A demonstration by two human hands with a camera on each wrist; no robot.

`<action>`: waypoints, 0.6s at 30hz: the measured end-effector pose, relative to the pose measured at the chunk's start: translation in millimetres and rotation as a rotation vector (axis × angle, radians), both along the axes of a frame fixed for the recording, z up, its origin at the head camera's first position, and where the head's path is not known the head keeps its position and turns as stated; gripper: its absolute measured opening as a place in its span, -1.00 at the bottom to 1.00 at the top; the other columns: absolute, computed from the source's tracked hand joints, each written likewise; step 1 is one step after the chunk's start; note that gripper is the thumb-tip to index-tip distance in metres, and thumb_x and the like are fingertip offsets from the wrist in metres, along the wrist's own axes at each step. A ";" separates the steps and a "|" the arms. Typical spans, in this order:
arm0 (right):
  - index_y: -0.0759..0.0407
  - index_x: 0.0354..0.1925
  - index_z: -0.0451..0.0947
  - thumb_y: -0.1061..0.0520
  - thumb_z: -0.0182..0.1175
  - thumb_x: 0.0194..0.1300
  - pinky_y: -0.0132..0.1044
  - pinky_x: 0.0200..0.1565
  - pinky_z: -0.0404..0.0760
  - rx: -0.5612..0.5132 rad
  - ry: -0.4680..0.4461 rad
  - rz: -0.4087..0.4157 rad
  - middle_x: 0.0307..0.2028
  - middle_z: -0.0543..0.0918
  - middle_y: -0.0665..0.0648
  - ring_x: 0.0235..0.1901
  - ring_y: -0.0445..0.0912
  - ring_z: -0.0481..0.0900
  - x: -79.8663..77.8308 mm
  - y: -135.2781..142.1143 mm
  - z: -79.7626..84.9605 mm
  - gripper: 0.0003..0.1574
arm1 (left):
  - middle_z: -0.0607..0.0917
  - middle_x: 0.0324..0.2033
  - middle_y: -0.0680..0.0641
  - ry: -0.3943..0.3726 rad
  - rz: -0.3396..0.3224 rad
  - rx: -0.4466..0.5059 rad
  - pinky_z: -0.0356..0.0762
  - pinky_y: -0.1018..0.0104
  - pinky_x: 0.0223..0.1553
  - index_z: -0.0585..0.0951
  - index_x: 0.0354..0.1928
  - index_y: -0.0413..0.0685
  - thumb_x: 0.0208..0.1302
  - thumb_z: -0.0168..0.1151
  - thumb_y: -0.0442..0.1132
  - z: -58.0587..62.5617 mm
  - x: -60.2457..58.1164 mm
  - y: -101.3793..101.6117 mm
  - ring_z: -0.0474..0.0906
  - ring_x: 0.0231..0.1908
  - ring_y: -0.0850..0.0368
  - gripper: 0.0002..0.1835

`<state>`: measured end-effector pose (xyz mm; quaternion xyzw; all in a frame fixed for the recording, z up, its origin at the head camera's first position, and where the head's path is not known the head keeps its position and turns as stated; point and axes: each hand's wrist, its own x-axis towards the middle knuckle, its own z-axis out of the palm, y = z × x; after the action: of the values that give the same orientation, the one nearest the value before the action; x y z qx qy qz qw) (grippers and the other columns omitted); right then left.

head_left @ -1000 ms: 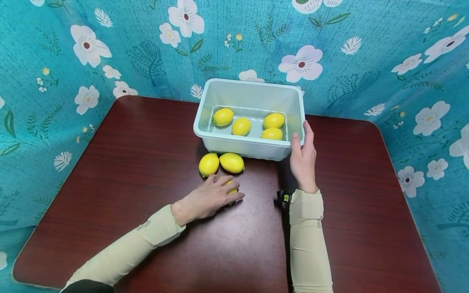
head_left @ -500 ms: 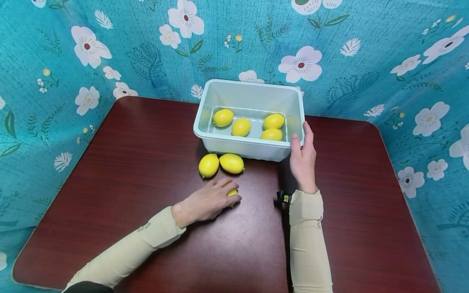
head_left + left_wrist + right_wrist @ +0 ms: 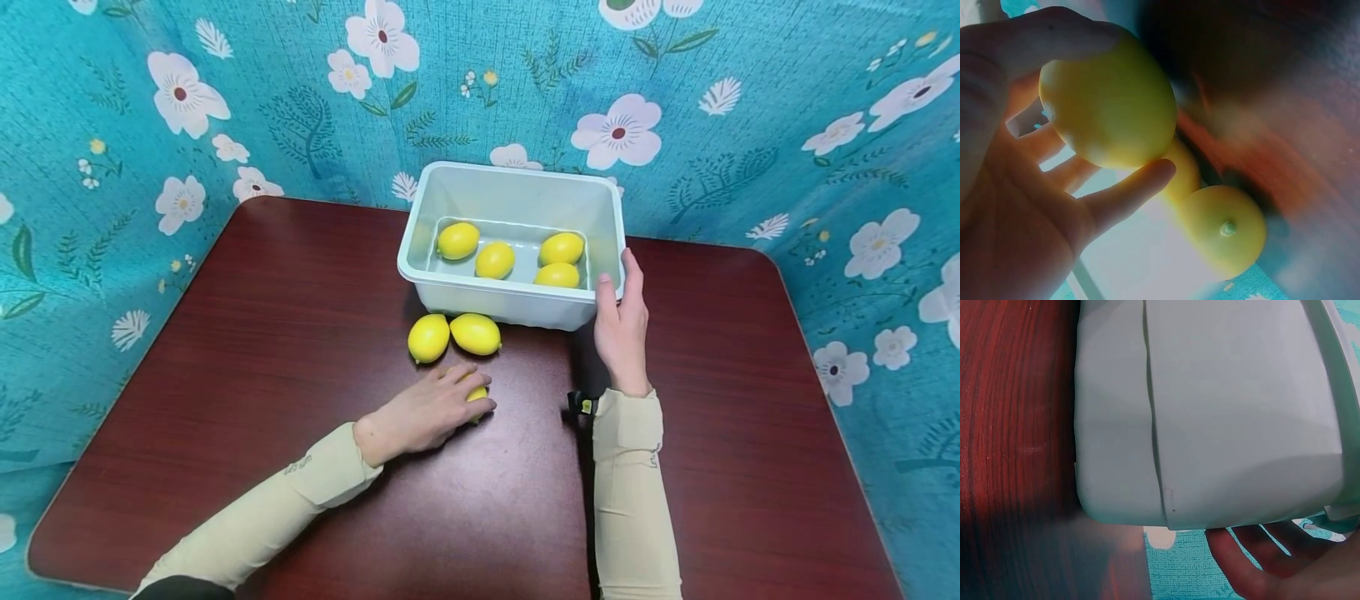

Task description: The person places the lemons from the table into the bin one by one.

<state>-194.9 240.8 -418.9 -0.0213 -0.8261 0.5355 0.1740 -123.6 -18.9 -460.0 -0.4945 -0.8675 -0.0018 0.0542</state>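
Note:
My left hand [image 3: 427,408] grips a yellow lemon [image 3: 1110,103] with thumb and fingers around it, low over the table. From above, the hand covers most of that fruit. Just beyond it, two more lemons lie side by side, a left lemon [image 3: 428,339] and a right lemon [image 3: 476,334], close to the front of a pale plastic bin [image 3: 510,304]. My right hand [image 3: 622,333] holds the bin at its near right corner, thumb over the rim and fingers along the outer side. Inside the bin several lemons [image 3: 495,261] rest on the floor.
A dark red-brown wooden table [image 3: 300,275] carries everything. Blue floral cloth [image 3: 480,83] hangs behind it and at both sides, right behind the bin. A small black device [image 3: 581,405] sits at my right wrist.
My left hand has drawn slightly nearer and its fingers have closed in around the lemon. The right hand, the bin and the other lemons keep their places.

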 end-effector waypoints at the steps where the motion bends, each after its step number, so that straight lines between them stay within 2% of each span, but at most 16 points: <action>1: 0.06 0.35 -0.02 0.01 -0.13 0.36 -0.03 0.23 0.19 -0.002 0.000 0.000 0.31 0.18 0.07 0.25 -0.02 0.19 2.7 -2.2 4.1 -0.35 | 0.42 0.03 -0.02 0.000 0.000 0.000 0.36 0.03 -0.02 0.44 -0.04 0.15 0.23 0.06 -0.23 -0.5 0.0 -0.1 0.27 0.11 -0.02 -0.74; 5: 0.14 0.35 -0.02 0.05 -0.15 0.36 -0.02 0.24 0.16 -0.007 0.003 -0.001 0.31 0.17 0.13 0.25 0.03 0.18 10.9 -8.7 16.1 -0.35 | 0.43 0.02 -0.02 -0.001 -0.003 0.011 0.35 0.02 0.00 0.44 -0.05 0.14 0.22 0.06 -0.24 -1.8 -0.3 -0.4 0.27 0.11 -0.02 -0.75; 9: 0.16 0.34 -0.01 0.05 -0.15 0.36 -0.03 0.23 0.18 -0.001 0.002 -0.003 0.31 0.18 0.15 0.24 0.02 0.19 12.4 -9.6 17.9 -0.35 | 0.43 0.02 -0.02 0.003 -0.006 0.009 0.32 0.02 0.03 0.44 -0.04 0.14 0.22 0.06 -0.24 -2.0 -0.4 -0.3 0.27 0.11 -0.02 -0.74; 13: 0.14 0.35 -0.01 0.04 -0.15 0.36 -0.03 0.23 0.18 -0.003 0.005 -0.001 0.31 0.18 0.13 0.24 0.01 0.20 9.3 -6.7 13.1 -0.35 | 0.43 0.03 -0.02 0.001 -0.007 0.004 0.31 0.03 0.04 0.44 -0.03 0.14 0.23 0.06 -0.24 -2.3 -0.5 -0.2 0.26 0.12 -0.02 -0.74; 18: 0.00 0.35 0.00 -0.07 -0.13 0.34 -0.07 0.22 0.21 0.018 0.010 -0.007 0.30 0.20 -0.03 0.23 -0.10 0.22 -1.3 2.4 -3.9 -0.33 | 0.43 0.03 -0.02 -0.003 -0.008 0.002 0.33 0.03 0.01 0.44 -0.04 0.15 0.23 0.06 -0.23 -2.9 -0.7 0.3 0.27 0.12 -0.02 -0.74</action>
<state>-196.2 243.2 -422.8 -0.0200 -0.8300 0.5276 0.1799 -124.3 -18.6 -462.9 -0.4978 -0.8656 -0.0036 0.0536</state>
